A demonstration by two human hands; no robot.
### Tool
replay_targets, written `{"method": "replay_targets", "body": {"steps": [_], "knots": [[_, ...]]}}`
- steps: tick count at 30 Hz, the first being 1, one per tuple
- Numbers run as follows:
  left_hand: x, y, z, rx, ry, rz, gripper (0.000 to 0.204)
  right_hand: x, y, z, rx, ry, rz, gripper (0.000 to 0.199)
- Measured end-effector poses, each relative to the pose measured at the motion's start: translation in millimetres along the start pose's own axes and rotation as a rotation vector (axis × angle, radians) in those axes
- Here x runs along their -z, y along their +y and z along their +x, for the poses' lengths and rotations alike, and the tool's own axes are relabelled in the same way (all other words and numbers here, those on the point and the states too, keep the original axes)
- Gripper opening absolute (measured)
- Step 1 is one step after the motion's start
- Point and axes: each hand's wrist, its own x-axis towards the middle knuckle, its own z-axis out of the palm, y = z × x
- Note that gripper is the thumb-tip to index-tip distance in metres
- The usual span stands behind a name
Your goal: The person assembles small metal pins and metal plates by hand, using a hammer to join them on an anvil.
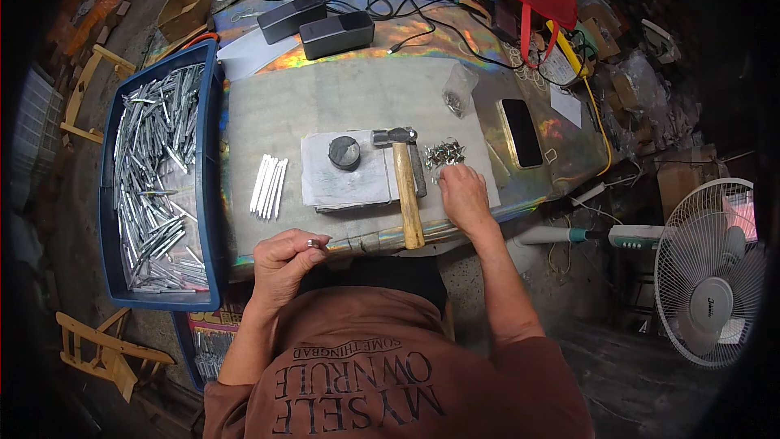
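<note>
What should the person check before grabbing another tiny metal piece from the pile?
1. Left hand grips a small metal piece: ok.
2. Right hand is at the pile of small metal bits: ok.
3. Hammer lies flat, untouched: ok.
4. Round dark block sits on the grey pad: ok.
5. Right fingers pinching a bit: cannot tell.
6. Row of white sticks lies apart from both hands: ok.

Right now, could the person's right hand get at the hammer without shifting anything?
Probably yes. The right hand rests by the pile of small metal pieces, just beside the hammer; nothing lies between them, and the wooden handle is bare.
</note>
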Motion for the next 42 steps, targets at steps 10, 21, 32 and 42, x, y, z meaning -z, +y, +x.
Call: {"method": "replay_targets", "body": {"steps": [10,21,32,42], "knots": [[1,-5,-1,-0.169,0.092,0.132,0.016,2,6,-6,-0.135,0.021,0.213,0.007],[-3,-6,-3,-0.182,0.095,0.089,0.023,-7,9,-4,0.02,-0.089,-0.076,0.009],[-7,-6,-3,0.068,0.092,-0.159,0.028,15,1,-14,-0.444,0.078,0.591,0.009],[-9,0,4,0.131,0.027,-0.184,0.017,51,-37,-20,-0.608,0.046,1.298,0.01]]}}
